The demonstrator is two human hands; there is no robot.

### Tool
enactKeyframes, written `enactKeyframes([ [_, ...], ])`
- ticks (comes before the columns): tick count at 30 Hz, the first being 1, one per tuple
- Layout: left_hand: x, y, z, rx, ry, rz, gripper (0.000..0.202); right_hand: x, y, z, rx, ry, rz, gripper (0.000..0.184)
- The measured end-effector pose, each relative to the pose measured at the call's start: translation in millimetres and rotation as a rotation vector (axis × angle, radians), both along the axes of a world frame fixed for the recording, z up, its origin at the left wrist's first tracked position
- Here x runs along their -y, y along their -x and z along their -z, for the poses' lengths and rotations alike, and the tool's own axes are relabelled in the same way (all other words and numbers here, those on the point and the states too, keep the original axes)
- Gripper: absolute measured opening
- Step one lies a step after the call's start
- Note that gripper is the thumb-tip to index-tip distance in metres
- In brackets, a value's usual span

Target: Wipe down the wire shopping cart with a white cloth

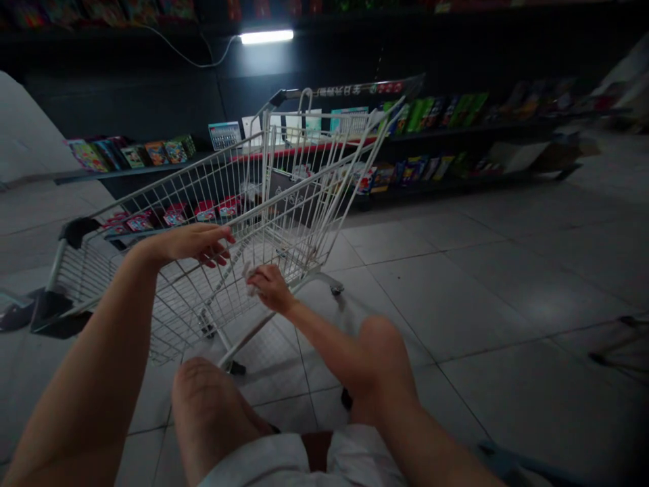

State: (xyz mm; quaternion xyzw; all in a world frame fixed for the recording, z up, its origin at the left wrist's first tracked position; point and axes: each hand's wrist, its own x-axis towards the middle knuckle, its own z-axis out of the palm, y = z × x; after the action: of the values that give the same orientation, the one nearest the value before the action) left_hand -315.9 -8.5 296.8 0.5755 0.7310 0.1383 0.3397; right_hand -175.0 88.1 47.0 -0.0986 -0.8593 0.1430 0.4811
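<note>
A wire shopping cart [243, 226] stands close in front of my knees, its handle at the far right end. My right hand [272, 285] is closed on a crumpled whitish cloth [250, 277], held against the cart's side wires. Over the cart's near top edge hangs my left hand [200, 243], fingers loosely bent and apart, with nothing visible in it. Whether its underside rests on the wire cannot be made out. A dark panel with pale lettering [290, 196] shows behind the wires near the handle end.
Shelves with packaged goods [167, 152] run along the dark wall behind the cart. A lit tube lamp [267, 36] hangs there with a white cable. Pale floor tiles [487, 291] stretch to the right. Thin dark legs [616, 345] stand at the right edge.
</note>
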Motion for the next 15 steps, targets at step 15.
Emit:
enactKeyframes([
  [15,4.2,-13.7,-4.6,-0.028,0.01,-0.038,0.049,81.6,-11.4,75.5,0.048,0.5,0.109,0.026],
])
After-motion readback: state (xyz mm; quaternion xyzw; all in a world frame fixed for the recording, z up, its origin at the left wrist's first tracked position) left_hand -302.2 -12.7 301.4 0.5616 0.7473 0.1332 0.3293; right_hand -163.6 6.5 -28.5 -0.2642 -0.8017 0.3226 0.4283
